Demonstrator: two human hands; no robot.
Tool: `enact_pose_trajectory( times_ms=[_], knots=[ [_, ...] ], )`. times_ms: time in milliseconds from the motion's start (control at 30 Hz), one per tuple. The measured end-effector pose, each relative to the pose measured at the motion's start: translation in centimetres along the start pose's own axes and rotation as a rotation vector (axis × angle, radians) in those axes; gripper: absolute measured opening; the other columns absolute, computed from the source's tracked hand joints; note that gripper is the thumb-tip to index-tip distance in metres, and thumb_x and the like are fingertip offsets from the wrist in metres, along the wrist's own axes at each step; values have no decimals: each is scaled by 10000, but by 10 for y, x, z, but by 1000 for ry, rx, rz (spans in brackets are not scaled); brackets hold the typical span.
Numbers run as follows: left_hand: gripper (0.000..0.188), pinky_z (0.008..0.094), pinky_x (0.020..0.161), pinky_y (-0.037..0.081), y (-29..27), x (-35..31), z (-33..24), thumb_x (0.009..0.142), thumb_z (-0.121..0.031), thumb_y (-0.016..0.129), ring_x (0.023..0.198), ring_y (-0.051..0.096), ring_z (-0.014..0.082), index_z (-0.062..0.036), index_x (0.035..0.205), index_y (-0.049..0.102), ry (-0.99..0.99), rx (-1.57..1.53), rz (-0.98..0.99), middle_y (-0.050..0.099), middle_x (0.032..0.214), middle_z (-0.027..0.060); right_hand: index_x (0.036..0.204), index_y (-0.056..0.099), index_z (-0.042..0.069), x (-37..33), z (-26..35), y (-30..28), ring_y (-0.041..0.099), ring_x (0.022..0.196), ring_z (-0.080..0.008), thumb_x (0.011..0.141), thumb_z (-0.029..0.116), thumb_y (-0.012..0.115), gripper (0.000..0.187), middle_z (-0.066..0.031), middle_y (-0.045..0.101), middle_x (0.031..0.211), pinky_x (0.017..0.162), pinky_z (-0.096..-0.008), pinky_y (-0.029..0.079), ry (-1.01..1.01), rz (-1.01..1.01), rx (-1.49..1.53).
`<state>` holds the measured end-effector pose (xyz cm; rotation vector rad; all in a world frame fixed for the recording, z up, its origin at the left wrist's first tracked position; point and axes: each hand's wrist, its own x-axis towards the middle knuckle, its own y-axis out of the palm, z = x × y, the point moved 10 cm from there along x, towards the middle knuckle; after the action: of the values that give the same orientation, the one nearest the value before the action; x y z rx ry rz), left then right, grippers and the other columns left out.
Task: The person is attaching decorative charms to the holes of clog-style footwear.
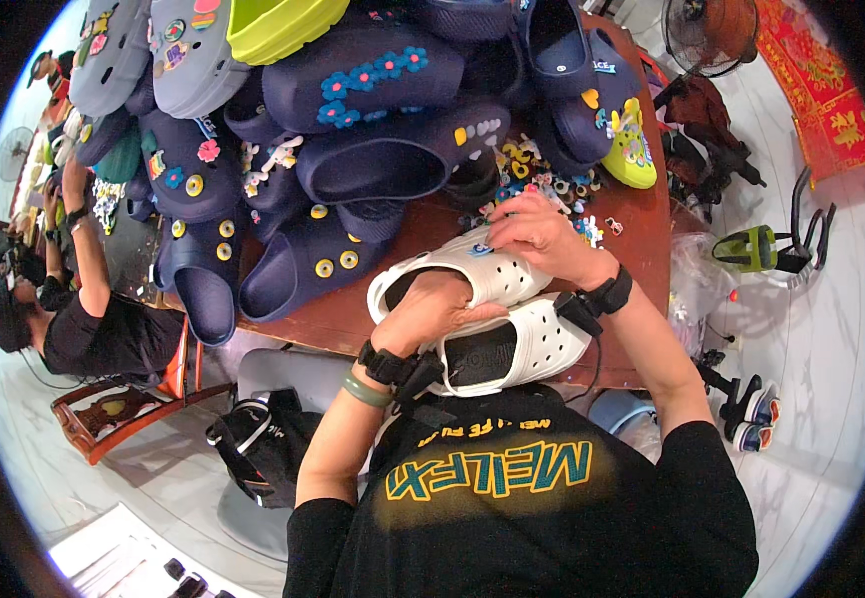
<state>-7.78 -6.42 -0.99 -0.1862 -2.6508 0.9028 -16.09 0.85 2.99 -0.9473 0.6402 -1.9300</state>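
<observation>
A white clog point(518, 280) with round holes sits before me at the table's near edge. My left hand point(427, 311) reaches into its foot opening, thumb outside along the rim, gripping the upper; the fingers inside are hidden. My right hand point(542, 237) is over the far side of the same upper, fingers bent together beside a small blue charm point(481, 251). Whatever those fingertips hold is too small or hidden to name. A second white clog point(549, 344) lies against the first on my side, under my wrists.
Dark blue clogs point(373, 164) with charms pile across the brown table point(642, 249). Loose colourful charms point(552, 184) lie scattered beyond my right hand. A lime green clog point(630, 149) stands at the far right. At the left, another person point(84, 319) sits by a wooden chair point(144, 399).
</observation>
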Motion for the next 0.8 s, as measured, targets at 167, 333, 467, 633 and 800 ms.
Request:
enact_pose_trajectory(
  times_ms=[167,333,467,633,800],
  knots=[
    [563,455,709,472,9,0,8,820,-541,620,801,604,422,17,871,671,-47,24,101,640,837,232,957,705,110,-6,-1,7,491,1165,-216,828,135,635,149,-2,679,1017,1017,-450,272,134,183,-73],
    [548,454,695,471,8,3,6,821,-533,621,784,606,415,11,866,672,-62,0,103,639,824,227,964,716,159,-14,-8,15,484,1172,-216,880,311,541,248,43,670,1083,941,-505,268,226,195,-75],
    [531,441,708,478,7,2,9,829,-519,619,797,610,406,5,890,676,-99,-12,133,644,841,226,1006,708,107,-19,-4,19,436,1216,-229,870,181,580,201,19,661,1108,1043,-488,189,286,243,-117],
    [448,380,760,488,12,2,14,864,-416,624,856,652,306,9,999,661,-289,-325,140,679,930,172,1004,704,134,-27,-8,17,477,1127,-210,829,142,638,187,30,654,1085,1045,-481,196,204,56,-52],
    [389,293,818,485,29,-17,31,870,-210,616,959,622,166,71,1136,581,-839,-935,56,649,1080,99,1031,687,136,-30,-10,8,479,1092,-221,799,93,673,236,-20,631,1042,1018,-435,247,212,-68,-26]
  ],
)
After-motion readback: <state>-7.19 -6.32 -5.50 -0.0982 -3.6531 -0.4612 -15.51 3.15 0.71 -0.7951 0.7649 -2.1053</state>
